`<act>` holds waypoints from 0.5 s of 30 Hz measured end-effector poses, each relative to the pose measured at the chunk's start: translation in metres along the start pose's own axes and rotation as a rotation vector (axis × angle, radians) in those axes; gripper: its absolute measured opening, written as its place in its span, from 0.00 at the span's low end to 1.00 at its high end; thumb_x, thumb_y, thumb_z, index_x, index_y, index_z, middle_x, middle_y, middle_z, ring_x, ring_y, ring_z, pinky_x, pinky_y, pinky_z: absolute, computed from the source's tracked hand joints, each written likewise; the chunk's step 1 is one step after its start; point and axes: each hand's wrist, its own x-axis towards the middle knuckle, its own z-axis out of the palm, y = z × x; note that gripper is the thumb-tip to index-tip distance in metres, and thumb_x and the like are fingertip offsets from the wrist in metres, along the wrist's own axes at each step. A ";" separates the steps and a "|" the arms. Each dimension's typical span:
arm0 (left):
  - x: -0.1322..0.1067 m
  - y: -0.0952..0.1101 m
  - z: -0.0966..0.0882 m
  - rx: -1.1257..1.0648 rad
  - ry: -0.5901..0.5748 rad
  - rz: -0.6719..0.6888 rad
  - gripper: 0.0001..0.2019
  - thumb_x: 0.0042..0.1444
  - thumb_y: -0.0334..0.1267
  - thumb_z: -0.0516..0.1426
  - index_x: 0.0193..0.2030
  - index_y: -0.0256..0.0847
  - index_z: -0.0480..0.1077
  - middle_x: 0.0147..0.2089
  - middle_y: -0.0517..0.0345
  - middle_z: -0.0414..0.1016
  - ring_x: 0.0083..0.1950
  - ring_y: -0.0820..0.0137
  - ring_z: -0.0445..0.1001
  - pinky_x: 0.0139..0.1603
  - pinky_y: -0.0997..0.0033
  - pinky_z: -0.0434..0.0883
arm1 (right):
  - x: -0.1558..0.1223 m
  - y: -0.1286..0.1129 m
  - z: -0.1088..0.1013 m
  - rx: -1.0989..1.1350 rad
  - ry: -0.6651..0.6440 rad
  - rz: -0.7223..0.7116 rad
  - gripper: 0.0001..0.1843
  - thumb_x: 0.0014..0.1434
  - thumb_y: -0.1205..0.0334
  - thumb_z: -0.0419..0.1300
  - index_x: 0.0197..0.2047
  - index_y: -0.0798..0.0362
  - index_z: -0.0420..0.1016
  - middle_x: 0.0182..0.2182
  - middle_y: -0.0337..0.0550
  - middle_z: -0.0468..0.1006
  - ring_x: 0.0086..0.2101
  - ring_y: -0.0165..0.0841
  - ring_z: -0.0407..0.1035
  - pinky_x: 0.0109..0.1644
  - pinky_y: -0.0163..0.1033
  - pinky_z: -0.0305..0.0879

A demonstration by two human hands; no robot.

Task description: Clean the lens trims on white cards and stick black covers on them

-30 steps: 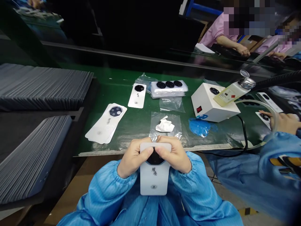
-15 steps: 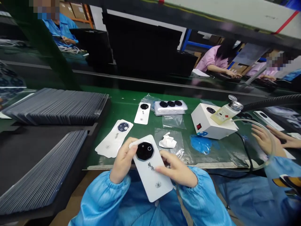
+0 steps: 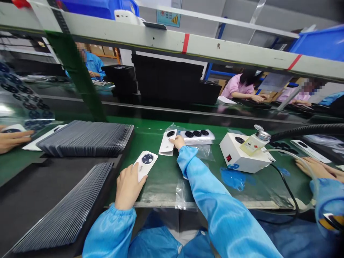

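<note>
My left hand (image 3: 129, 184) is closed around the sides of a small stack of white phone back covers (image 3: 142, 172). The top one carries a dark blue round camera decoration (image 3: 147, 159), and my palm hides its lower part. Stretched forward, my right hand (image 3: 178, 142) grips the right edge of a white phone back cover (image 3: 167, 142) with a black camera area. Another white cover shows from under its lower edge. Just right of that hand lies a pile of clear-wrapped pieces with black camera decorations (image 3: 197, 134).
On the left stand rows of thin grey sheets (image 3: 86, 138) in a black tray (image 3: 18, 186). To the right, a white box (image 3: 239, 157) bears a pump bottle (image 3: 254, 141), with blue film (image 3: 233, 177) before it. Co-workers' hands (image 3: 317, 166) show at both sides.
Both hands have come away from the lap. The right hand has moved forward to the far cover; the left has moved onto the stack at the left. The view has tilted up.
</note>
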 end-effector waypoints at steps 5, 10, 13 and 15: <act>0.003 0.002 -0.005 -0.033 0.035 -0.021 0.23 0.55 0.42 0.51 0.57 0.35 0.63 0.52 0.40 0.69 0.53 0.46 0.64 0.49 0.47 0.65 | 0.004 0.002 0.012 -0.351 0.016 0.082 0.19 0.61 0.55 0.56 0.52 0.56 0.66 0.49 0.47 0.70 0.46 0.36 0.68 0.49 0.49 0.67; 0.001 0.003 -0.008 -0.238 0.130 -0.068 0.29 0.50 0.43 0.56 0.59 0.32 0.61 0.52 0.38 0.65 0.56 0.45 0.62 0.56 0.45 0.61 | -0.018 -0.005 -0.002 -0.571 0.015 0.027 0.20 0.61 0.53 0.55 0.52 0.56 0.65 0.48 0.47 0.70 0.45 0.36 0.68 0.50 0.49 0.66; -0.002 0.006 -0.012 -0.460 0.248 -0.131 0.40 0.45 0.45 0.60 0.64 0.32 0.53 0.58 0.37 0.58 0.61 0.45 0.55 0.62 0.46 0.55 | -0.048 0.005 -0.034 -0.630 -0.032 -0.070 0.20 0.61 0.50 0.52 0.50 0.55 0.66 0.42 0.46 0.73 0.42 0.35 0.68 0.48 0.46 0.65; -0.004 0.011 -0.014 -0.680 0.299 -0.160 0.48 0.41 0.46 0.63 0.67 0.37 0.45 0.59 0.41 0.55 0.61 0.49 0.58 0.62 0.49 0.57 | -0.074 0.021 -0.056 -0.648 -0.086 -0.114 0.17 0.61 0.49 0.51 0.46 0.53 0.67 0.35 0.43 0.74 0.38 0.35 0.69 0.43 0.41 0.63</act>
